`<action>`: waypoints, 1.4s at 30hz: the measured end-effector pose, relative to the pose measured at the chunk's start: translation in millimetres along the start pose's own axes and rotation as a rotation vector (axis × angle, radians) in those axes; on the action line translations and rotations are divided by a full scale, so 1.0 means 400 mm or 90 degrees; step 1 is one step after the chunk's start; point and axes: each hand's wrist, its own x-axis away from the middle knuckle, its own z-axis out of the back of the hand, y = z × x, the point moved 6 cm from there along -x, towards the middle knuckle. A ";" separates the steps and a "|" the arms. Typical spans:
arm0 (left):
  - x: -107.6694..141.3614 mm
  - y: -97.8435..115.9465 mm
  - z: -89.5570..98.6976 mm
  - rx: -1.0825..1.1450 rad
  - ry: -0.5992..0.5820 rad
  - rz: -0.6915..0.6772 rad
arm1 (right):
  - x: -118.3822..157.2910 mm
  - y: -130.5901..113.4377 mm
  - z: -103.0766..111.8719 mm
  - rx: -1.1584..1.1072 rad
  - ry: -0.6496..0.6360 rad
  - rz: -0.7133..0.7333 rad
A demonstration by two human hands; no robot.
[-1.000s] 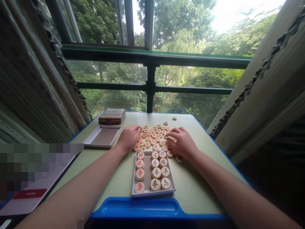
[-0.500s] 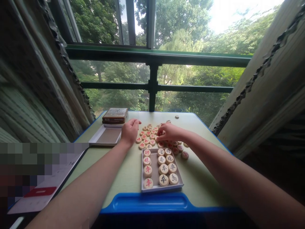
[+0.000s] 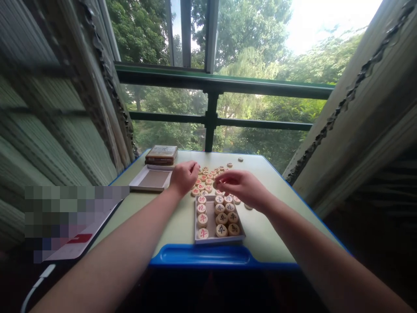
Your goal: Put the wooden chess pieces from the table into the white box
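Several round wooden pieces with red or black characters (image 3: 208,188) lie loose in the middle of the table. Nearer me, a shallow white box (image 3: 211,239) holds a column of red-marked pieces at its left and two columns of black-marked ones at its right. My left hand (image 3: 185,176) is closed at the left edge of the loose pieces; what its curled fingers hold, if anything, is hidden. Over the right part of the loose pieces is my right hand (image 3: 239,184), its fingers bent and pressed together, with what seems a piece at the fingertips, too small to make out.
Behind my left hand are an empty white box lid (image 3: 153,178) and a stack of brown boxes (image 3: 162,154). A lone piece (image 3: 240,159) lies at the far edge. The blue table rim (image 3: 205,256) has a tray recess. A white cable (image 3: 47,271) hangs at the left.
The view has shifted. My right hand has moved slightly nearer the white box, its fingers now more stretched. My left hand remains closed beside the loose pieces.
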 end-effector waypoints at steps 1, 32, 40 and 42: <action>0.002 0.002 0.000 -0.006 -0.005 -0.010 | 0.005 0.005 0.003 -0.027 0.019 -0.011; 0.008 -0.002 -0.020 -0.037 -0.044 -0.046 | 0.095 -0.035 -0.138 0.414 -0.241 0.252; 0.009 0.007 -0.015 -0.033 -0.035 -0.042 | 0.096 -0.035 -0.141 0.424 -0.253 0.242; 0.009 0.009 -0.016 -0.037 -0.037 -0.049 | 0.097 -0.036 -0.142 0.425 -0.257 0.242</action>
